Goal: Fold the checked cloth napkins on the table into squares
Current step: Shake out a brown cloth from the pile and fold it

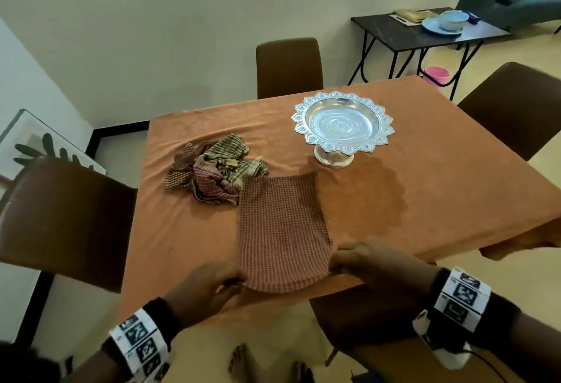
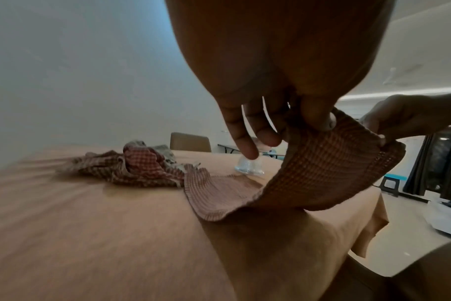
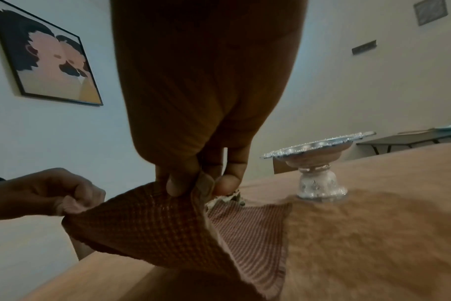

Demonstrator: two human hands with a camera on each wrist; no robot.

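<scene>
A red checked napkin [image 1: 280,228] lies lengthwise on the orange tablecloth, its near end lifted off the table edge. My left hand [image 1: 209,285] pinches the near left corner, and my right hand [image 1: 361,264] pinches the near right corner. In the left wrist view the left hand [image 2: 309,124] holds the raised edge of the napkin [image 2: 319,169] between thumb and fingers. The right wrist view shows the right hand [image 3: 193,187] pinching the napkin [image 3: 152,222] the same way. A crumpled pile of checked napkins [image 1: 212,170] sits just behind and left of the flat one.
A silver pedestal tray [image 1: 343,123] stands at the back right of the table [image 1: 425,194]. Brown chairs stand at the left [image 1: 60,218], the far side [image 1: 288,67] and the right [image 1: 516,109]. A black side table [image 1: 425,33] with blue dishes is farther back.
</scene>
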